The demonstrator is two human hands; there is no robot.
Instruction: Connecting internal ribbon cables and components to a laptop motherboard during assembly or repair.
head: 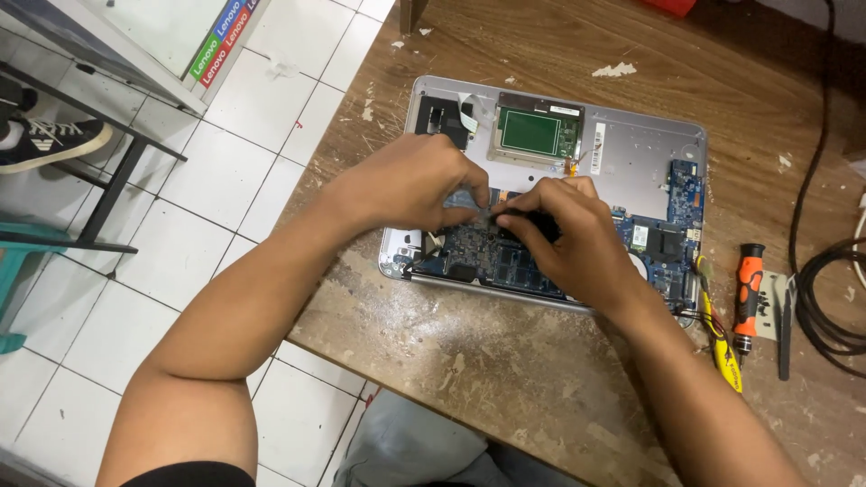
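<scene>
An opened silver laptop base (631, 149) lies on the worn wooden table (505, 361), its blue circuit board (667, 239) and a green touchpad board (530, 133) exposed. My left hand (406, 185) rests over the middle of the board, fingertips pinched on a small flat part beside a thin ribbon cable. My right hand (568, 239) meets it from the right, fingers closed around a small black part at the same spot. Exactly what each fingertip grips is hidden by the fingers.
An orange-and-black screwdriver (747, 293), a yellow-handled tool (722, 347) and black tweezers (785, 329) lie to the right of the laptop. Black cables (825, 307) coil at the right edge. The table's left edge drops to a white tiled floor (180, 234) with a metal stand (117, 180).
</scene>
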